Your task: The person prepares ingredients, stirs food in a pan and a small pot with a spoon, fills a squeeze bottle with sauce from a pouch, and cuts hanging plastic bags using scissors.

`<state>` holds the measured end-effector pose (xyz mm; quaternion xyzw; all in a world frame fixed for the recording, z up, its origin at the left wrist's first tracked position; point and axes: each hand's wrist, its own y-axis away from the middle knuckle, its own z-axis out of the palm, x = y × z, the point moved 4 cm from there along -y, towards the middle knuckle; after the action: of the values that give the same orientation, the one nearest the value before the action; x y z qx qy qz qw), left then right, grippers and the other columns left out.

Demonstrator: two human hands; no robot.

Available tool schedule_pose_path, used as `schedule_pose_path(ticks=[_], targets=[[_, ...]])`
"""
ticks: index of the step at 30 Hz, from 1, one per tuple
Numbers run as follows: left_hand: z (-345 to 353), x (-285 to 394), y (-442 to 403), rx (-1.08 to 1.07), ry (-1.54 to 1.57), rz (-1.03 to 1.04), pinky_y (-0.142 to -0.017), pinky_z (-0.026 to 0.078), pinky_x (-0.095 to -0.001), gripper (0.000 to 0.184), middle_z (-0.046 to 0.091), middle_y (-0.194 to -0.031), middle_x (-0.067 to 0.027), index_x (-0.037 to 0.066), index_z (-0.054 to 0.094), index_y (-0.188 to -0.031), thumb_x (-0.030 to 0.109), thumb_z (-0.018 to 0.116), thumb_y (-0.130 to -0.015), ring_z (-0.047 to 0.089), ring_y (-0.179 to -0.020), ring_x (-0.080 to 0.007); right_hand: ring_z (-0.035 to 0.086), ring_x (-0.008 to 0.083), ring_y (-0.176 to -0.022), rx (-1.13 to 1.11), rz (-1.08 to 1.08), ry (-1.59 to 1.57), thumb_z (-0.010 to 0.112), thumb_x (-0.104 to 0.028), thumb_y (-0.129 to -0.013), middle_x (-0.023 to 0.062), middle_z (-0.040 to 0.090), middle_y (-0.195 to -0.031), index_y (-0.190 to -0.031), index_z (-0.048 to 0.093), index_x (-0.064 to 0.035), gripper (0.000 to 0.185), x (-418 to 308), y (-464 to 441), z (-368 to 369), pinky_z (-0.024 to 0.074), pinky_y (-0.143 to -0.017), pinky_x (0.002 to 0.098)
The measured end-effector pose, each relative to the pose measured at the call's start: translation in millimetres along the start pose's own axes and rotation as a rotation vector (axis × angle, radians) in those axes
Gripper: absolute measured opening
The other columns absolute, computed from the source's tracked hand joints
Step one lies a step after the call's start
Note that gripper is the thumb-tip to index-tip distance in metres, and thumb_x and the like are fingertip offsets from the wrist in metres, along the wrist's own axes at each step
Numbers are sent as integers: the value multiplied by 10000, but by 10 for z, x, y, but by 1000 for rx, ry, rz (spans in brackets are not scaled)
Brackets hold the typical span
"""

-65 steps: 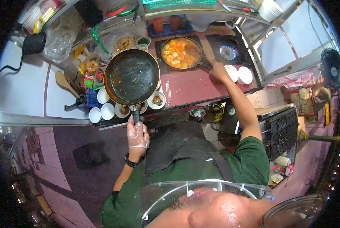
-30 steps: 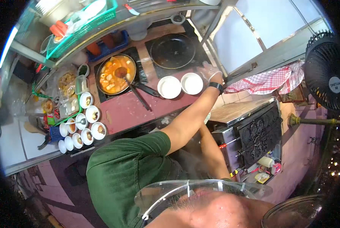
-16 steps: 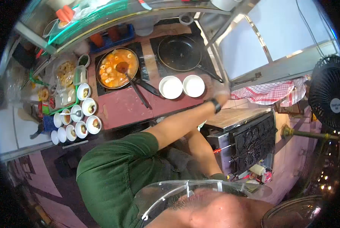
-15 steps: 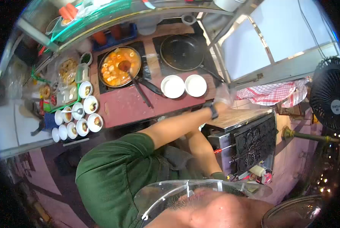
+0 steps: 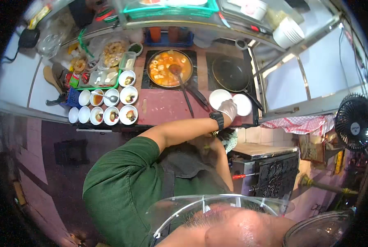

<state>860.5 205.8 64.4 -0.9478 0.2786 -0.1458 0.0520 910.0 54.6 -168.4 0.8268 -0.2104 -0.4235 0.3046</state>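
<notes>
Head view: the two white bowls sit side by side on the red surface (image 5: 155, 108), just beyond the handle (image 5: 198, 98) of the stew pan (image 5: 148, 75). The gloved left hand (image 5: 228, 108) reaches over the near edges of the left bowl (image 5: 219, 98) and the right bowl (image 5: 243, 105); whether its fingers pinch a rim cannot be told. The right hand (image 5: 208, 142) is blurred below the left forearm, near a checkered cloth (image 5: 232, 140), and its grip cannot be read.

The bowls look light and stiff, and they would probably slide under a careless push. Their smooth walls may feel slippery through the thin glove, so a thumb outside and fingertips just under the rim look the surest hold.

The stew pan should be the heavy one: its load of stew (image 5: 163, 68) is loose and likely hot, and any tilt could slop it. Take it by the dark handle, well back from the metal. The ladle (image 5: 186, 95) leans out over the rim and could swing or drop; its far end offers the safest hold. The bare frying pan (image 5: 230, 74) looks lighter, but its handle (image 5: 254, 100) remains the sensible place to grasp.
</notes>
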Motion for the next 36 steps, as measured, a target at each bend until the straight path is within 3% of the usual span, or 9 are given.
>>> schedule_pose_path(ticks=[2, 6, 9, 12, 20, 27, 31, 34, 36], targets=[[-812, 50, 77, 78, 243, 141, -732, 535, -409, 151, 640, -871, -164, 17, 677, -898, 107, 611, -798, 656, -820, -289, 552, 275, -1270, -484, 59, 218, 682, -252, -920, 136, 581, -1381, -1387, 533, -60, 526, -1333, 1205, -197, 434, -1055, 419], [-2304, -187, 724, 486, 187, 350, -749, 520, -410, 144, 624, -816, -166, 7, 641, -871, 93, 599, -763, 637, -825, -312, 605, 234, -1131, 300, -899, -147, 682, -292, -931, 122, 634, -1257, -1304, 583, -31, 466, -2082, 1406, -164, 484, -924, 403], [-2375, -910, 1145, 374, 92, 213, -743, 525, -426, 150, 632, -830, -175, 2, 656, -857, 87, 602, -746, 640, -824, -325, 626, 323, -1093, 778, -958, 369, 569, -267, -976, 172, 658, -1197, -1254, 603, -41, 361, -2995, 1355, -68, 496, -905, 437], [-2175, -1746, 1475, 96, -37, -35, -742, 559, -428, 114, 647, -860, -201, 13, 675, -847, 66, 663, -747, 672, -841, -324, 617, 405, -996, 672, -611, 440, 519, -180, -980, 187, 665, -1073, -1152, 629, -56, 239, -2526, 186, 256, 503, -819, 472], [-1520, -2225, 1866, -72, -189, -85, -730, 566, -422, 210, 643, -935, -178, 43, 669, -909, 69, 724, -708, 680, -855, -319, 578, 380, -942, 930, -786, 563, 625, -113, -838, 154, 604, -1004, -1014, 678, -85, 186, -3330, 1124, -729, 490, -815, 484], [-1207, -2139, 1743, -169, -206, -40, -780, 536, -440, 331, 617, -962, -158, 63, 642, -1141, 86, 623, -812, 636, -926, -325, 579, 413, -1042, 802, -816, 266, 711, -261, -858, 209, 601, -1081, -1152, 643, -53, 366, -2784, 1483, -1015, 475, -888, 497], [-1869, -1595, 1799, 61, -214, -51, -872, 501, -486, 545, 629, -1020, -180, 116, 572, -1324, 127, 677, -790, 604, -1034, -387, 659, 373, -960, -103, -57, 176, 644, -227, -892, 249, 681, -979, -992, 693, 40, 289, -811, 717, -290, 517, -823, 439], [-1564, -1146, 2131, -101, 547, 391, -850, 547, -443, 515, 665, -1115, -164, 86, 543, -1330, 149, 696, -843, 663, -1003, -341, 651, 353, -1070, -263, 295, -108, 651, -174, -863, 224, 692, -1088, -1086, 686, 36, 309, 484, -484, 519, 504, -894, 456], [-917, -1078, 2575, -723, 1119, 155, -813, 570, -422, 416, 677, -1100, -157, 56, 551, -1313, 150, 650, -920, 692, -930, -318, 644, 362, -1078, -43, 205, -128, 646, -179, -870, 227, 684, -1106, -1108, 672, 34, 320, 770, -1284, 787, 500, -899, 458]])
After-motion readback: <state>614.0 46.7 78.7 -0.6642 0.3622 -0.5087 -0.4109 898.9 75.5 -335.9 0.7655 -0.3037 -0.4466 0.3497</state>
